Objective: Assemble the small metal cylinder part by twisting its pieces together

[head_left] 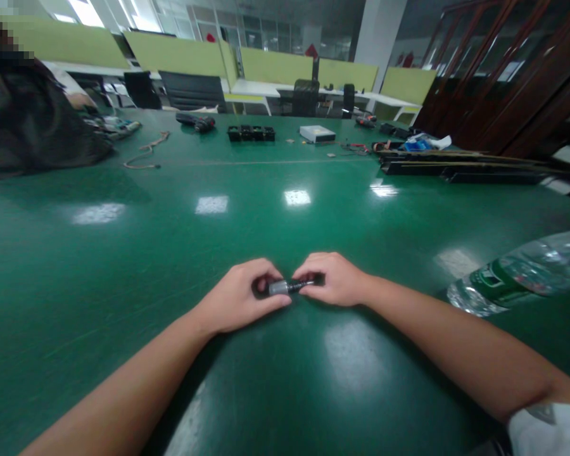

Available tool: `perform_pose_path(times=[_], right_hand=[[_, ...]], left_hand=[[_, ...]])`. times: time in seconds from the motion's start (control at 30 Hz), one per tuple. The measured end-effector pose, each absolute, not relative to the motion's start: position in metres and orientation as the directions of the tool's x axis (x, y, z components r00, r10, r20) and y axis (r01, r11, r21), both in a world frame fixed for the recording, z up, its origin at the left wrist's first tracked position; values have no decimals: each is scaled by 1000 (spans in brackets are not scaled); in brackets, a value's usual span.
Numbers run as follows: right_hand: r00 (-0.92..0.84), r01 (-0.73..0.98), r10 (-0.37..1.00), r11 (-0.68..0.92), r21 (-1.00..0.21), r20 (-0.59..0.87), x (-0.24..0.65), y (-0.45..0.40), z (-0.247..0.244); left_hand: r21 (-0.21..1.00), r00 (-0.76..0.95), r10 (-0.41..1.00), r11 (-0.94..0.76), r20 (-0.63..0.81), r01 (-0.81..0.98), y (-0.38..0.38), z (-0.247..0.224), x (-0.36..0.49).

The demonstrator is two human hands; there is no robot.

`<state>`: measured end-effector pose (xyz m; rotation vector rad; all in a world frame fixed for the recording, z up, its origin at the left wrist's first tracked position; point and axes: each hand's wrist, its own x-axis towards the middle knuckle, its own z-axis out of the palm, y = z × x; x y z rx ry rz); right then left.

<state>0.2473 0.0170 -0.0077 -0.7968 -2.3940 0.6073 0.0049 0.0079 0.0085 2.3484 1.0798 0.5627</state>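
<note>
Between my two hands is a short, slim rod-like piece (279,288), dark at both ends with a grey middle and a black ribbed part; its exact kind is unclear. My left hand (240,294) is closed around the grey part, thumb below and fingers above. At the other end, my right hand (339,280) pinches the thin ribbed side between thumb and fingers. The piece lies roughly level, just above or on the green table (247,380); which one I cannot tell.
A clear plastic bottle (527,272) lies on its side by my right forearm. Farther back are a black block of several units (251,133), a grey box (317,133), a cord (145,153) and dark strips (456,166). Another person (28,114) is at the far left.
</note>
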Motion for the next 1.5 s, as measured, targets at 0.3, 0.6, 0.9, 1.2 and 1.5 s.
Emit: perform_pose_path(times=[0.3, 0.6, 0.9, 1.2, 1.5], right_hand=[[-710, 355, 587, 775, -522, 388, 246, 17, -8], [-719, 374, 587, 777, -506, 371, 246, 16, -10], [-723, 374, 583, 781, -500, 371, 246, 17, -11], [-718, 361, 581, 782, -507, 384, 246, 17, -11], [-710, 353, 582, 781, -516, 396, 245, 16, -8]], left_hand=[[582, 605, 781, -567, 154, 583, 7, 11, 7], [555, 600, 784, -575, 162, 601, 7, 9, 7], [544, 604, 777, -589, 178, 597, 6, 8, 8], [543, 592, 786, -581, 180, 606, 5, 10, 9], [549, 597, 784, -579, 172, 602, 6, 9, 8]])
